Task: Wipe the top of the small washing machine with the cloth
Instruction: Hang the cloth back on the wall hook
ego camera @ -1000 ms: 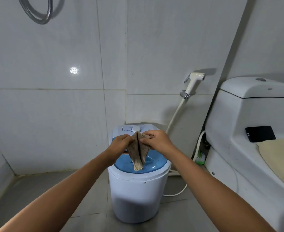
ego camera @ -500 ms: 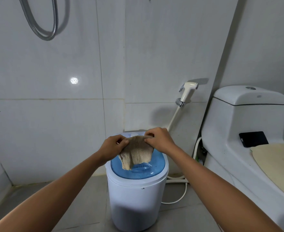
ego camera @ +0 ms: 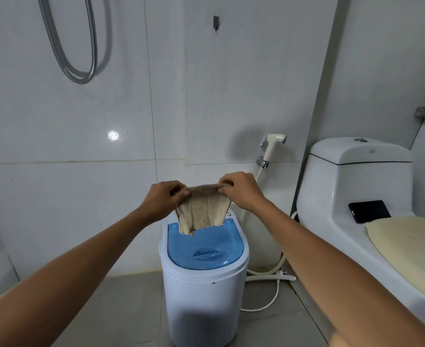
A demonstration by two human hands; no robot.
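A small white washing machine (ego camera: 201,301) with a blue lid (ego camera: 206,249) stands on the floor in front of me. A beige ribbed cloth (ego camera: 202,211) hangs spread out above the back of the lid. My left hand (ego camera: 162,200) pinches its top left corner and my right hand (ego camera: 241,190) pinches its top right corner. The cloth's lower edge dangles just over the lid's rear part and hides the control panel behind it.
A white toilet (ego camera: 356,196) stands at the right with a black phone (ego camera: 369,211) and a cream mat (ego camera: 406,241) on it. A bidet sprayer (ego camera: 272,144) and its hose hang on the tiled wall. A shower hose (ego camera: 78,51) loops at upper left.
The cloth went from folded and bunched between both hands to stretched flat. My hands moved apart and lifted it higher above the lid.
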